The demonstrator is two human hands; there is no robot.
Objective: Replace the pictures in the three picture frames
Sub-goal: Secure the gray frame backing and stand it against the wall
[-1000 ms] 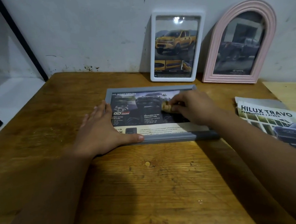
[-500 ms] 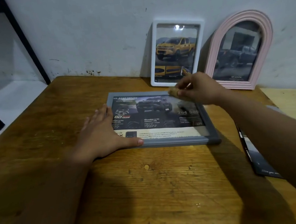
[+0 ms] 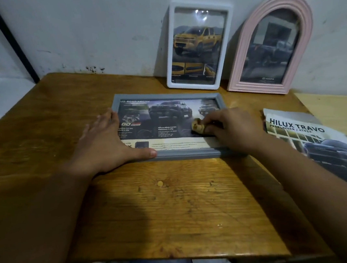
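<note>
1. Head view: a wooden table stands against a pale wall, and three picture frames are on it.
2. A grey frame lies flat in the middle of the table, long side toward the person. The print inside shows dark pickup trucks, with "OFF-ROAD ABILITY" along its top edge and a "GD" logo at the left; the smaller lines of text are too fine to read.
3. The left hand lies flat and open, fingers spread on the table along the frame's left side, with the thumb resting on the frame's near rail.
4. The right hand is over the right part of the grey frame, its fingers closed round a small tan wad that is pressed against the front of the frame. I cannot tell what the wad is made of.
5. A white frame stands upright, leaning on the wall behind the grey one. Its picture shows a yellow pickup truck above a row of three small detail shots; a light glares off its upper part.
6. A pink arched frame leans on the wall just to the right of the white one. Its picture is dark, with "TOYOTA" in small letters near the bottom.
7. A brochure lies on the table's right side, near the right forearm. It reads "HILUX TRAVO" and, beneath, "PRERUNNER / 4TREX", above a dark truck.
</note>
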